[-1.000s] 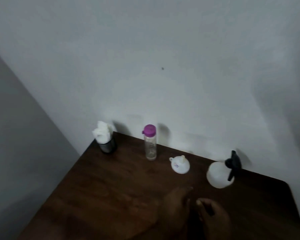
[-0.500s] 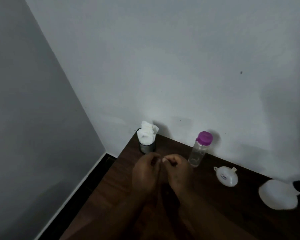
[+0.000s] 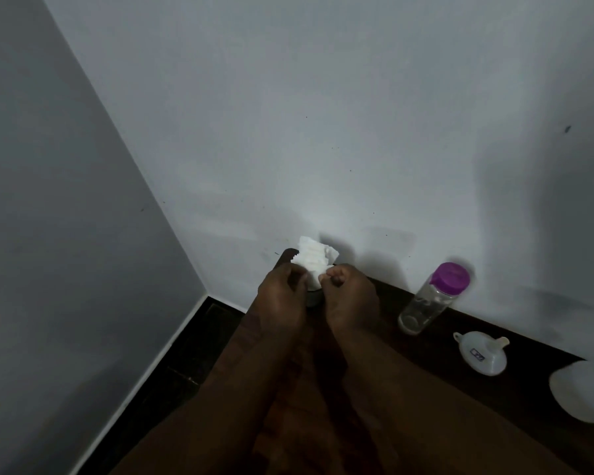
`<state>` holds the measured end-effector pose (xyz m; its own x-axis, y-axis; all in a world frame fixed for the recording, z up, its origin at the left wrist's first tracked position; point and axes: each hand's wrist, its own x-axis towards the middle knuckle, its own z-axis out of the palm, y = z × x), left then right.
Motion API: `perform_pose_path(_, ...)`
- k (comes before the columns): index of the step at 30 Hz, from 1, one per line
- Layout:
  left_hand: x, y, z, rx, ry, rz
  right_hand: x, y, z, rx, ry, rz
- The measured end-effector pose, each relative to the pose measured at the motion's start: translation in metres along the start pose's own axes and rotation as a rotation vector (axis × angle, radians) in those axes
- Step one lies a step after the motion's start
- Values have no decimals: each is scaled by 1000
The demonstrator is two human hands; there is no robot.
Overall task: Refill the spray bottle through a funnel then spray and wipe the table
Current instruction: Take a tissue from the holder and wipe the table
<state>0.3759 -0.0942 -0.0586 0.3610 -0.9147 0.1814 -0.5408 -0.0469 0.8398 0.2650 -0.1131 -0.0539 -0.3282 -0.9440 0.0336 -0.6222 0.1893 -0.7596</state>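
White tissue paper (image 3: 312, 260) sticks up from a small metal cup (image 3: 313, 297) at the table's far left corner. My left hand (image 3: 282, 296) and my right hand (image 3: 348, 296) reach to it side by side, and both pinch the tissue with their fingertips. A clear bottle with a purple cap (image 3: 432, 298) stands to the right. Further right lies a white funnel (image 3: 481, 353). At the right edge of the view only part of the white spray bottle (image 3: 585, 392) shows.
The dark wooden table (image 3: 426, 365) stands against a white wall (image 3: 323, 132). On the left the table ends, with dark floor (image 3: 172, 371) and a grey side wall beyond it.
The view has swung left. Both hands moved forward from mid-table to the cup and took hold of the tissue.
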Motion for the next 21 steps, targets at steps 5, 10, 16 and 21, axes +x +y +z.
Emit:
perform_pose_path(5, 0, 1, -3, -40, -12, 35, -3, 1, 4, -27, 33, -31)
perform_pose_path(10, 5, -9, 3, -55, 92, -63, -9, 2, 5, -31, 81, -111)
perform_pose_path(16, 5, -15, 8, -88, 75, -90, -11, 7, 4, -41, 74, -180)
perform_pose_path(21, 3, -13, 7, -56, 74, -95, -19, 19, 4, -51, 21, -245)
